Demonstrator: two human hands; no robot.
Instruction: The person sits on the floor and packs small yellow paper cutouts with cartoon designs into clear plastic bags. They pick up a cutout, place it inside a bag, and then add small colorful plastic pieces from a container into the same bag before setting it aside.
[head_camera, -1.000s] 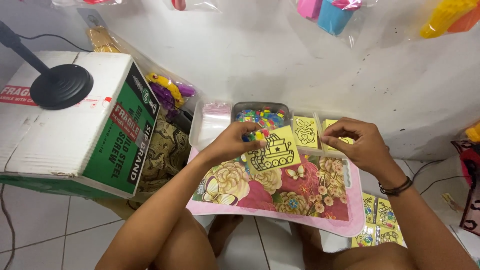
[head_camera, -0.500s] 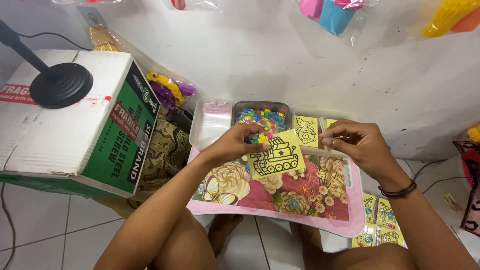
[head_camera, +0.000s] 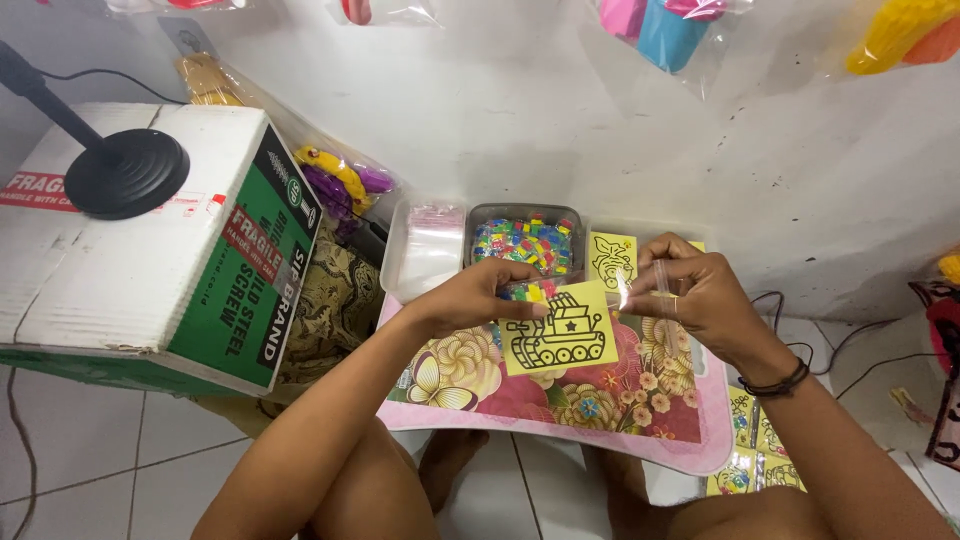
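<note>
My left hand (head_camera: 478, 297) pinches the top edge of a yellow card with a black tank drawing (head_camera: 557, 328), along with a few small colourful pieces, above a pink flowered tray (head_camera: 560, 395) on my lap. My right hand (head_camera: 690, 290) holds a small clear plastic bag (head_camera: 650, 283) beside the card's right corner. Behind the hands stands a grey tub of colourful small pieces (head_camera: 524, 240). Another yellow card (head_camera: 612, 259) lies to its right.
A stack of clear plastic bags (head_camera: 430, 250) lies left of the tub. A white and green cardboard box (head_camera: 150, 250) with a black round stand base (head_camera: 125, 172) on it is at left. More yellow cards (head_camera: 755, 450) lie on the floor at right. Packaged toys hang on the wall.
The yellow tank card has moved slightly down and toward me with my left hand. My right hand has lifted a little and now shows the clear bag between its fingers.
</note>
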